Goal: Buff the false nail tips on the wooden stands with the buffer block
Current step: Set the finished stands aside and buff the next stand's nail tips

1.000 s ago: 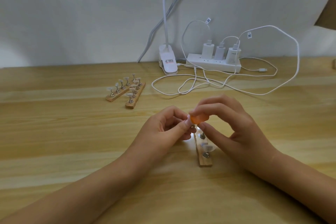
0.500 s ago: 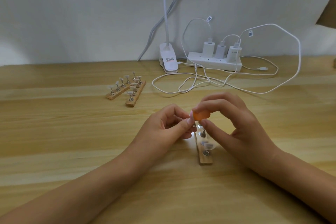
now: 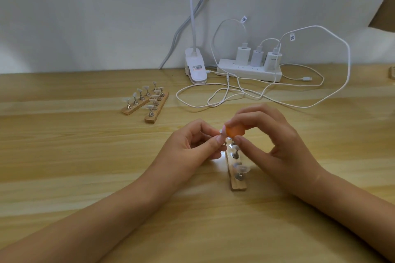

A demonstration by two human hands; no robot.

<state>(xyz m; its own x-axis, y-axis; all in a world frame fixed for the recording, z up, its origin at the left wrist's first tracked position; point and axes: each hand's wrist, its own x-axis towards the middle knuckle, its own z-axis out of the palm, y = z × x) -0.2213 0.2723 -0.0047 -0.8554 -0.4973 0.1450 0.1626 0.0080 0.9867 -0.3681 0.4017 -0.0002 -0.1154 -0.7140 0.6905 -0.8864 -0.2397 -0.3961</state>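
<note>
buffing looks like the step in hand: the right hand (image 3: 275, 145) pinches a small orange buffer block (image 3: 235, 130) btw thumb and fingers, set against a clear false nail tip (image 3: 221, 132) at the far end of the near narrow wooden stand (image 3: 237, 186). that stand lies on the light wooden surface (image 3: 64, 156), right under both hands. the left hand (image 3: 192, 147) has thumb and forefinger closed on that tip to steady it; whether the pinch sits on the tip or its metal post i can't tell, too small.

to do it well: short light strokes, block flat to the curve, left pinch firm so the post doesn't twist or pop off. the nearer tips (image 3: 243, 169) on the same stand sit just below the right thumb, so mind it doesn't knock them.

around: two more wooden stands (image 3: 158, 106) w/ tips lie well apart at far left, prob. next in line. at the back are a white power strip (image 3: 245, 72) w/ three chargers, a white clip lamp (image 3: 196, 70) and loose white cables (image 3: 307, 107). the nearest loop lies just beyond the hands, not touching; nothing seems to block the work.
</note>
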